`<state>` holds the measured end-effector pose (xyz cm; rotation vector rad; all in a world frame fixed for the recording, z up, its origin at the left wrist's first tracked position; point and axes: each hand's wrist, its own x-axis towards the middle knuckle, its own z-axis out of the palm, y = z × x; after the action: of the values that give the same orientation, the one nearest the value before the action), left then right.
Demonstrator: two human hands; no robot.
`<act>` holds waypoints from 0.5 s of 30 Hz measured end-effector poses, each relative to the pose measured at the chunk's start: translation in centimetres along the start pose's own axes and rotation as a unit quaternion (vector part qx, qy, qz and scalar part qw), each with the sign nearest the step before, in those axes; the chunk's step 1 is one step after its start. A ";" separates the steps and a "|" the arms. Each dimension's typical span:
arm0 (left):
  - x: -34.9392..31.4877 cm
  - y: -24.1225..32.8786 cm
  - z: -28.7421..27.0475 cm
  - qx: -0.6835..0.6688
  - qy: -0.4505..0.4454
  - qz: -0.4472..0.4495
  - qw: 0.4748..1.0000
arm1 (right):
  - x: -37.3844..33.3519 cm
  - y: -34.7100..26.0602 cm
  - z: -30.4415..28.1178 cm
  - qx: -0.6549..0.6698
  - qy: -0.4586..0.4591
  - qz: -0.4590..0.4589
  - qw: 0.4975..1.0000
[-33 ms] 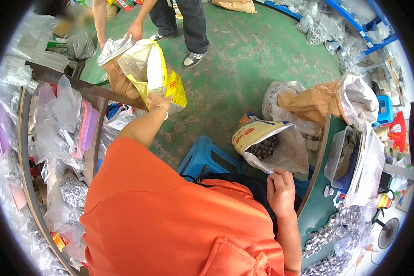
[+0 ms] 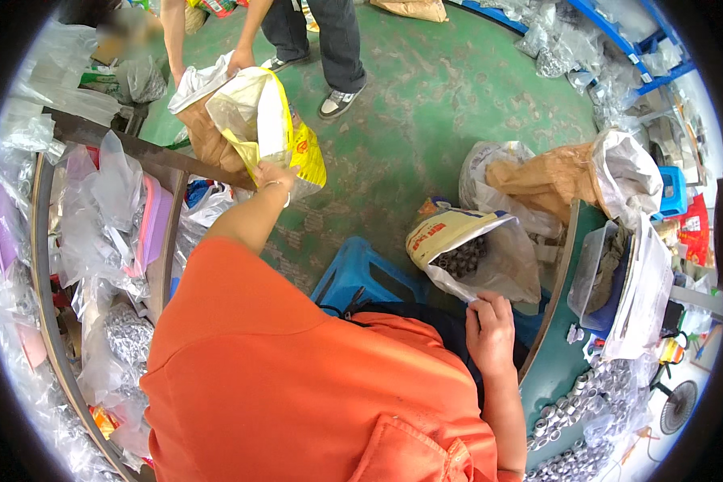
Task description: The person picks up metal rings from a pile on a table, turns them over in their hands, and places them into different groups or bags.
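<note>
Yellow sack [image 2: 277,128] hides left hand's [image 2: 275,175] fingertips; its contents unseen.

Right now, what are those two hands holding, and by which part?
The left hand grips the yellow sack by its lower edge. The right hand pinches the open rim of the clear plastic bag of small metal parts.

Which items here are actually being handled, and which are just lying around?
In hand:
left hand on yellow sack, which another person also holds
right hand on clear bag of small metal parts

Lying about:
blue stool
brown paper sack
clear plastic tub
</note>
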<state>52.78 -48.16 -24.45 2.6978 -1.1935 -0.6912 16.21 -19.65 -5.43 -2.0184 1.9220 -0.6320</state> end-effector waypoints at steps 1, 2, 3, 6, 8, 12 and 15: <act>1.0 -0.5 -0.4 0.010 0.001 0.018 1.000 | 0.1 0.2 0.6 0.000 -0.001 0.005 1.000; 2.2 -0.4 -0.6 0.017 0.001 0.041 0.999 | 0.1 0.5 1.2 -0.003 0.002 0.012 1.000; 3.3 -0.4 -0.5 0.012 0.020 0.073 0.997 | -0.1 0.9 1.9 0.002 0.004 0.031 1.000; 6.6 0.9 0.0 -0.015 0.050 0.118 0.992 | -1.0 2.2 3.4 0.014 0.015 0.069 0.997; 8.4 2.5 -0.2 -0.033 0.029 0.080 0.996 | -2.4 3.3 4.7 0.017 0.029 0.114 0.993; 10.0 3.7 -0.2 -0.007 -0.032 0.017 0.999 | -4.5 4.4 6.1 0.033 0.044 0.195 0.979; 9.3 3.9 -0.3 0.075 -0.020 -0.003 0.997 | -5.8 4.9 7.0 0.032 0.048 0.221 0.973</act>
<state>55.78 -57.63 -26.42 2.8230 -1.2962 -0.6851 15.31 -14.88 -14.58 -1.4669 2.2731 -0.6711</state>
